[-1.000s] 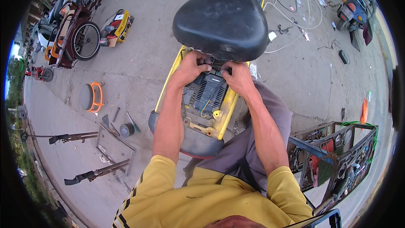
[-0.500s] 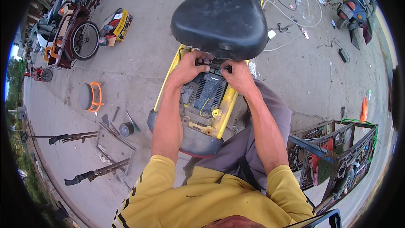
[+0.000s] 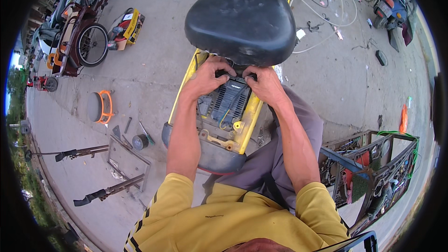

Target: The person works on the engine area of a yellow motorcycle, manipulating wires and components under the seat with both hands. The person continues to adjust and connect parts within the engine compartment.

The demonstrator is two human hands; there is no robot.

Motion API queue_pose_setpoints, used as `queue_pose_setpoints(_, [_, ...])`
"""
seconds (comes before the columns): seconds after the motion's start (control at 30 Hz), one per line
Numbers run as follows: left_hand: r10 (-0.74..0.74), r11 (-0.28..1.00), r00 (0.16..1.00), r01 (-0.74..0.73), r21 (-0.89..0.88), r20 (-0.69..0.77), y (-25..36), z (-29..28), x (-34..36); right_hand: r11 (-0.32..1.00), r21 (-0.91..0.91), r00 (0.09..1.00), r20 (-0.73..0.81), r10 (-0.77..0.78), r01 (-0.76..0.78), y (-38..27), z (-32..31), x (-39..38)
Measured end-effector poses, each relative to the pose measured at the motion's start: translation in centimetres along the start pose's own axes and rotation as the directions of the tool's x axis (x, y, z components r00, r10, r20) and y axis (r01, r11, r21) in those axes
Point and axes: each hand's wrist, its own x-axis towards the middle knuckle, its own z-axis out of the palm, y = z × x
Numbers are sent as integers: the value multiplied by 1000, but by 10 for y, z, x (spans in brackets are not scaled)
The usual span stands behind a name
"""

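Note:
A black saddle (image 3: 240, 18) tops a small vehicle with a yellow frame (image 3: 252, 119). Below the saddle's near edge, both my hands work in the gap behind a finned black controller box (image 3: 229, 103). My left hand (image 3: 210, 77) has its thumb and fingers curled together at the gap's left side. Opposite it, my right hand (image 3: 262, 83) pinches at the right side, beside a black cable. What lies between the fingertips is too dark and too small to make out. A yellow-green wire (image 3: 225, 117) runs down the box's front.
Left on the ground are an orange-legged stool (image 3: 106, 107), a screwdriver (image 3: 146, 133), a black roll (image 3: 139, 142) and a metal frame (image 3: 128, 163). A metal tool rack (image 3: 373, 175) stands at the right. A cargo tricycle (image 3: 84, 42) is parked far left, near a yellow box (image 3: 132, 25).
The saddle appears slightly higher and further left. My left fingers have shifted a little at the gap; my right hand stays nearly in place.

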Motion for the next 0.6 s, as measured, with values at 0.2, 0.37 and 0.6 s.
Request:
queue_pose_setpoints(0.2, [-13,999,999,15,-34,48,-5,-2,-2,1000,17,1000,-15,13,-13,-4,1,0])
queue_pose_setpoints(0.37, [-4,1000,999,6,-26,53,-3,-2,-3,999,-36,999,-5,-38,38,-2,0,0])
queue_pose_setpoints(0.6, [29,1000,999,-28,-11,30,-7,2,-5,998,-56,1000,7,-20,20,-3,-1,1])
